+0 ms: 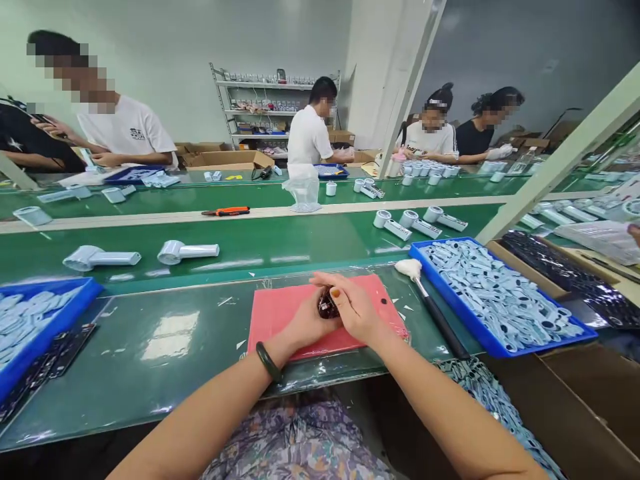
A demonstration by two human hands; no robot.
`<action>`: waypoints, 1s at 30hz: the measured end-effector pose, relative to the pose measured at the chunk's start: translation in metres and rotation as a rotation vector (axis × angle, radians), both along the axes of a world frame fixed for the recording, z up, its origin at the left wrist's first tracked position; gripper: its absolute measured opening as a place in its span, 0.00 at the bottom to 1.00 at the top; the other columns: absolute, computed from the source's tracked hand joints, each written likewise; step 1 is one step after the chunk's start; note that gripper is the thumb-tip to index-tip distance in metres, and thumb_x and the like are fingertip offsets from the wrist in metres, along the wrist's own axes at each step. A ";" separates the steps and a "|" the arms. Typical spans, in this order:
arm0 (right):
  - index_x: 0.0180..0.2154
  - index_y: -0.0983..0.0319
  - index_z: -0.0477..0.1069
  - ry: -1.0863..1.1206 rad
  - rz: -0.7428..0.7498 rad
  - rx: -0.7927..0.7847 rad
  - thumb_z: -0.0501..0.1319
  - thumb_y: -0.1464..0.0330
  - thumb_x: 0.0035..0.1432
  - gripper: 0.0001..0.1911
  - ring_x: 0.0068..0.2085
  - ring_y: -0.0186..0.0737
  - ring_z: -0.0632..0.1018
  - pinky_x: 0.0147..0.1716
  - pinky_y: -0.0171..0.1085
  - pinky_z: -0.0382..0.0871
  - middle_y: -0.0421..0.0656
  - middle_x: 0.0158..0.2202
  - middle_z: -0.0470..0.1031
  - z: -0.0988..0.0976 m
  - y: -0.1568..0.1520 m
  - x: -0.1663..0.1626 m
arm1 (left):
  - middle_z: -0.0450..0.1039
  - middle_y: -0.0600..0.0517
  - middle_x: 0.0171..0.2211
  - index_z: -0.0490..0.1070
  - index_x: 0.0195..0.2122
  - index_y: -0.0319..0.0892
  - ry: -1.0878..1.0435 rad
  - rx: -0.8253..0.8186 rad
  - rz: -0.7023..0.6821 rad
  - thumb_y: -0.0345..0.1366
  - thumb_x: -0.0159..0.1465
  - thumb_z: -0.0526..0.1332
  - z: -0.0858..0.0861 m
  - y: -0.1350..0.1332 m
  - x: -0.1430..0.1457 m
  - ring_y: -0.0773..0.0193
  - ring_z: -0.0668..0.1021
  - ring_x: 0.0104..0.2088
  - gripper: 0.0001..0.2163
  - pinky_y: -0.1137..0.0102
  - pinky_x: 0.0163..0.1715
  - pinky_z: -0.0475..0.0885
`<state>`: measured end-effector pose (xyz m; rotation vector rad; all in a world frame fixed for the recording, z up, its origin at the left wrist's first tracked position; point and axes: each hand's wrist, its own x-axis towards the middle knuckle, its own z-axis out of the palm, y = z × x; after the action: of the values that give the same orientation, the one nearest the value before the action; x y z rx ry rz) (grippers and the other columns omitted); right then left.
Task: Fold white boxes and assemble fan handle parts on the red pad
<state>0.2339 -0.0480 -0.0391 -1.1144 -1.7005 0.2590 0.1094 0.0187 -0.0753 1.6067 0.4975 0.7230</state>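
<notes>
Both my hands meet over a pink mat (280, 313) on the green workbench. My left hand (310, 323) and my right hand (353, 307) are closed together around a small dark glossy part (327, 305), which shows between the fingers. A dark bangle (269, 362) sits on my left wrist. What the part is cannot be made out.
A blue tray (450, 293) full of pale blue parts lies to the right, with a brush (430, 303) beside it. Another blue tray (60, 313) is at the left. White handheld housings (187, 251) lie on the green conveyor. Other people work across the line. Dark trays (565, 273) sit far right.
</notes>
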 end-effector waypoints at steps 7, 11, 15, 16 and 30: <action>0.61 0.58 0.70 -0.322 -0.238 0.126 0.51 0.69 0.73 0.20 0.52 0.47 0.82 0.50 0.46 0.80 0.48 0.54 0.80 -0.015 -0.012 0.003 | 0.77 0.47 0.40 0.70 0.43 0.41 0.024 0.071 -0.029 0.30 0.52 0.67 -0.001 0.000 0.000 0.59 0.78 0.37 0.16 0.65 0.38 0.76; 0.66 0.55 0.65 -0.279 -0.173 0.186 0.54 0.69 0.72 0.23 0.61 0.47 0.76 0.55 0.46 0.77 0.47 0.62 0.73 -0.007 -0.003 -0.012 | 0.78 0.50 0.33 0.72 0.34 0.42 0.142 0.117 0.010 0.24 0.56 0.64 0.011 -0.001 -0.007 0.60 0.79 0.33 0.07 0.68 0.34 0.76; 0.66 0.53 0.64 -0.143 -0.151 0.190 0.56 0.65 0.71 0.24 0.64 0.49 0.72 0.50 0.44 0.79 0.47 0.66 0.68 0.011 0.000 -0.021 | 0.79 0.52 0.36 0.74 0.42 0.42 0.350 0.152 0.248 0.26 0.57 0.68 0.029 0.016 -0.062 0.60 0.80 0.36 0.12 0.70 0.36 0.77; 0.64 0.52 0.66 -0.127 -0.171 0.156 0.57 0.64 0.71 0.22 0.62 0.49 0.74 0.42 0.40 0.81 0.46 0.65 0.70 0.012 0.002 -0.020 | 0.80 0.51 0.37 0.74 0.44 0.42 0.431 0.162 0.337 0.27 0.57 0.68 0.034 0.023 -0.087 0.60 0.81 0.38 0.13 0.70 0.38 0.77; 0.52 0.55 0.77 -0.194 -0.035 -0.375 0.51 0.54 0.68 0.22 0.56 0.53 0.80 0.53 0.54 0.79 0.47 0.56 0.78 -0.067 0.061 0.008 | 0.73 0.35 0.56 0.50 0.72 0.42 1.595 0.227 0.993 0.30 0.61 0.62 0.067 0.099 -0.321 0.41 0.79 0.53 0.38 0.55 0.49 0.76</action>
<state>0.2421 0.0130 -0.1061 -1.4824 -1.8479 0.4742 -0.2119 0.1172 -0.0084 1.8394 2.5270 -0.0386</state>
